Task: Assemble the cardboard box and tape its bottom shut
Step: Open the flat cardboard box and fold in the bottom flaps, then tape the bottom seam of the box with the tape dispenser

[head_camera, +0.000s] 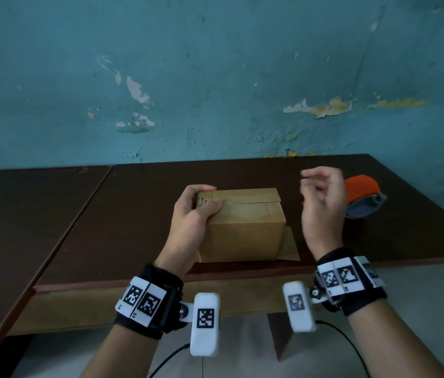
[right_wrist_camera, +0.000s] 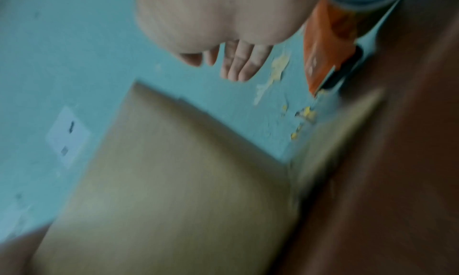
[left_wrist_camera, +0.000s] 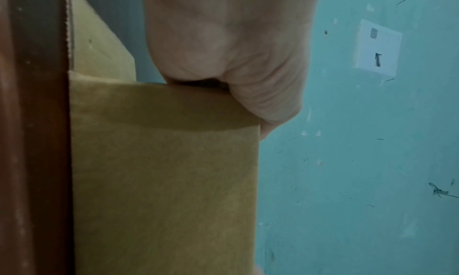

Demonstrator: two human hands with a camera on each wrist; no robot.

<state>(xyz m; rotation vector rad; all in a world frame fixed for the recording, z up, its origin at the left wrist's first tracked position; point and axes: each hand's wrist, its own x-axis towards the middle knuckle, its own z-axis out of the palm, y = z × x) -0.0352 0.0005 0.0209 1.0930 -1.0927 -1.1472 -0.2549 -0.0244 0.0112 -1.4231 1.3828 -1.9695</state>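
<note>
A brown cardboard box [head_camera: 245, 227] stands on the dark wooden table [head_camera: 133, 227], its upward flaps folded shut with tape along the seam. My left hand [head_camera: 196, 208] grips its top left corner, thumb on the top face and fingers round the far edge. In the left wrist view the palm [left_wrist_camera: 223, 53] sits on the box [left_wrist_camera: 161, 181]. My right hand [head_camera: 322, 203] hovers to the right of the box, fingers loosely curled and holding nothing. Behind it lies an orange and grey tape dispenser [head_camera: 362, 195]. The blurred right wrist view shows the box [right_wrist_camera: 174, 191], the fingers [right_wrist_camera: 240, 63] and the dispenser [right_wrist_camera: 325, 49].
A loose flap [head_camera: 289, 246] lies flat on the table at the box's right base. The table's front edge [head_camera: 160, 285] runs just below the box. A peeling teal wall [head_camera: 215, 77] stands behind the table. A seam [head_camera: 84, 203] divides two tabletops at the left.
</note>
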